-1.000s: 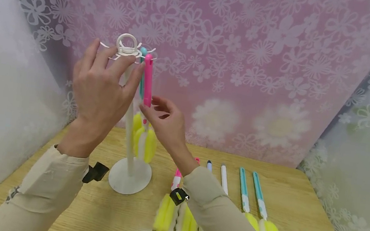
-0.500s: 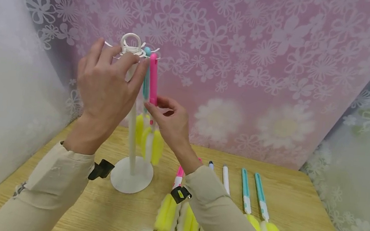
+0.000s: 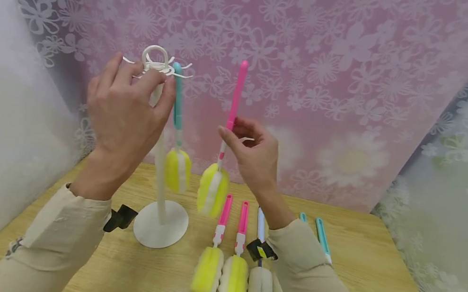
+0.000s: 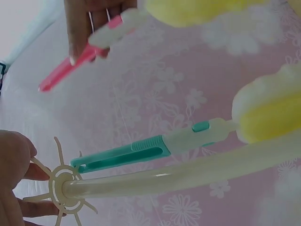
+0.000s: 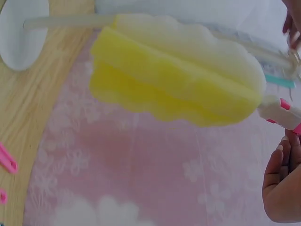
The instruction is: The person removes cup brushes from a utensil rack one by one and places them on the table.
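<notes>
My left hand (image 3: 124,106) grips the hooked top of a white hanging stand (image 3: 160,183), fingers among its prongs. From one hook hangs a teal-handled sponge brush (image 3: 177,111) with a yellow and white head, beside the pole. To its right, my right hand (image 3: 258,155) pinches a pink-handled sponge brush (image 3: 238,91) low on the handle. That brush stands nearly upright in the air, sponge head down, apart from the stand. In the left wrist view its pink handle (image 4: 63,75) points away from the hooks; its yellow sponge (image 5: 174,75) fills much of the right wrist view.
On the wooden table (image 3: 97,265) lie two pink-handled sponge brushes (image 3: 207,274), a lavender-handled brush (image 3: 260,291) with a whitish head, and teal-handled brushes (image 3: 323,236) partly behind the right sleeve. The stand's round base (image 3: 147,234) sits at left. A flowered curtain (image 3: 313,45) closes the back.
The pink-handled brush has come off the stand and moved right in my right hand. The left hand stays on the stand's top, and the teal brush still hangs there.
</notes>
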`<action>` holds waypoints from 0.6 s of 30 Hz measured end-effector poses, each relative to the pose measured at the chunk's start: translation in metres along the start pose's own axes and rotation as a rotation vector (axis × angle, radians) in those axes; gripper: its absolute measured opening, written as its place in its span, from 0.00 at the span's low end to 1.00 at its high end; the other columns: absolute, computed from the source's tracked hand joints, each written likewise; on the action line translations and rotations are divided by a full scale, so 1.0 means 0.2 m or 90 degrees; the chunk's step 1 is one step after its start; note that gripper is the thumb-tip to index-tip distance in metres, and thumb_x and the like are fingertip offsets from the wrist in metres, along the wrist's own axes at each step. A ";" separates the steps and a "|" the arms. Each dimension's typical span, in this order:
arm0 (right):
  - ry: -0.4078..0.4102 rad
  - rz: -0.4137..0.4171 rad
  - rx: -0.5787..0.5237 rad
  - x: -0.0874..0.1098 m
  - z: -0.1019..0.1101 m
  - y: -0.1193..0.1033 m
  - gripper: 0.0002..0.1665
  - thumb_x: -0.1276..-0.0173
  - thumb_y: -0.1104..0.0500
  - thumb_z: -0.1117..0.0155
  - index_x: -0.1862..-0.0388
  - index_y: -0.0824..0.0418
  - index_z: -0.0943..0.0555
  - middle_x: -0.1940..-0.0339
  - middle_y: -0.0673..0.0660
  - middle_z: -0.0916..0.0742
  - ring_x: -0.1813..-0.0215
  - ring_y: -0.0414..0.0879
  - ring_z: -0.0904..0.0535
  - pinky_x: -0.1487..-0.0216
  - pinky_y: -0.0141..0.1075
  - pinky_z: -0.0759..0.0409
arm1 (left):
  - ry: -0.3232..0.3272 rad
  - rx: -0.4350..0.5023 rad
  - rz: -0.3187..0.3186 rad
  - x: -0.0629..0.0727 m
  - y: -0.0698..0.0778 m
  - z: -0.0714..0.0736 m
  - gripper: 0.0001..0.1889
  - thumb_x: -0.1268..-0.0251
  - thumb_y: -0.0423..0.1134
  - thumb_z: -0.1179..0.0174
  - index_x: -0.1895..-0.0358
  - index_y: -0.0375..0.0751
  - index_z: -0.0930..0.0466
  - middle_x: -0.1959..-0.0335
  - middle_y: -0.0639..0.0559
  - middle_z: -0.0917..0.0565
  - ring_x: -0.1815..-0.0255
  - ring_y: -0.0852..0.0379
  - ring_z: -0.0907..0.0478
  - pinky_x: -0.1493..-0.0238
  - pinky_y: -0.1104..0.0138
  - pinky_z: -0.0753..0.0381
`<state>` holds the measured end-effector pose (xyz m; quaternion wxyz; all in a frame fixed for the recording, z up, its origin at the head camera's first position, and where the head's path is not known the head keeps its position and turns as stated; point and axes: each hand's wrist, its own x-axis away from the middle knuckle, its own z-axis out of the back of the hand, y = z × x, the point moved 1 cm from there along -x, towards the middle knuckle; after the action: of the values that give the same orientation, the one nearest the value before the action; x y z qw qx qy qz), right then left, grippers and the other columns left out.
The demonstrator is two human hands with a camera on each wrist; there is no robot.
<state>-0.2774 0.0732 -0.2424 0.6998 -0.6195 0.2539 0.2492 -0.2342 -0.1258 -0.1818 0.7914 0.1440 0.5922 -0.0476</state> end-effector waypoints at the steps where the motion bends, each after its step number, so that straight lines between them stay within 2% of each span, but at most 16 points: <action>1: 0.010 -0.002 0.009 0.00 0.04 -0.01 0.18 0.44 0.57 0.27 0.56 0.64 0.16 0.66 0.53 0.14 0.62 0.45 0.20 0.66 0.33 0.25 | 0.005 -0.001 -0.001 0.00 0.00 0.00 0.17 0.32 0.48 0.50 0.62 0.42 0.14 0.57 0.39 0.17 0.39 0.42 0.29 0.53 0.42 0.29; 7: 0.068 -0.032 0.050 -0.01 0.35 -0.02 0.19 0.43 0.57 0.27 0.54 0.64 0.17 0.63 0.52 0.13 0.61 0.46 0.18 0.67 0.30 0.24 | 0.009 0.000 0.004 0.00 -0.01 0.00 0.17 0.32 0.48 0.50 0.63 0.41 0.15 0.57 0.39 0.17 0.39 0.42 0.28 0.56 0.41 0.29; 13: 0.130 -0.046 0.134 0.05 0.74 0.00 0.18 0.41 0.60 0.30 0.51 0.63 0.17 0.62 0.51 0.13 0.60 0.44 0.19 0.63 0.26 0.23 | 0.015 0.004 0.001 0.00 0.00 0.00 0.18 0.31 0.48 0.51 0.64 0.40 0.15 0.58 0.38 0.17 0.39 0.42 0.28 0.58 0.42 0.29; 18: 0.207 -0.128 0.111 0.16 1.09 0.05 0.17 0.43 0.65 0.29 0.53 0.64 0.16 0.67 0.48 0.13 0.65 0.40 0.19 0.65 0.22 0.23 | 0.018 0.002 -0.010 0.00 0.02 0.00 0.18 0.31 0.49 0.51 0.63 0.40 0.15 0.59 0.38 0.17 0.41 0.42 0.28 0.61 0.42 0.30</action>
<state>-0.2510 0.2924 -0.2484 0.7218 -0.6107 0.3213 0.0521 -0.2338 -0.1226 -0.1820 0.7822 0.1414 0.6045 -0.0531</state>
